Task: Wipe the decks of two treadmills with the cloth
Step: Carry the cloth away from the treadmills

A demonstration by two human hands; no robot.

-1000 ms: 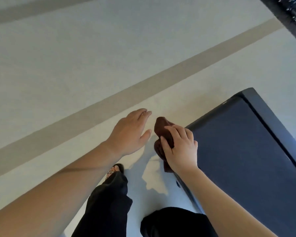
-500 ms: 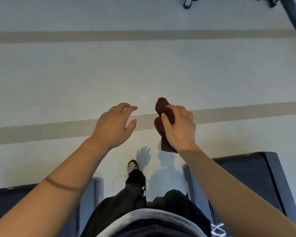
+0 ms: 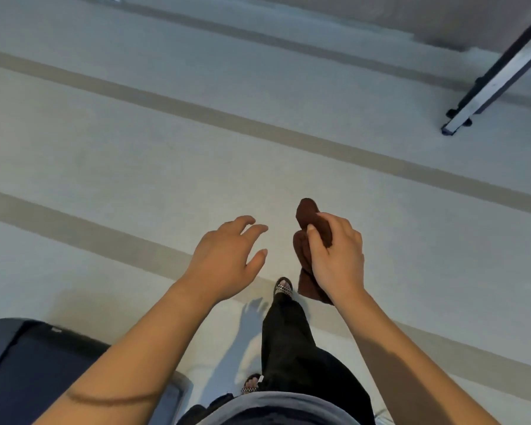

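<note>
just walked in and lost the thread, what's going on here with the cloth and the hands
A person stands on a pale striped floor, gripping a bunched brown cloth in the right hand, held in the air. The left hand is open and empty beside it. The end of a dark treadmill deck lies at the lower left, and the cloth is not touching it, so nothing is being wiped at this moment.

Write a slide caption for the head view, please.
Right hand grips cloth above floor; left hand open; treadmill at lower left.
</note>
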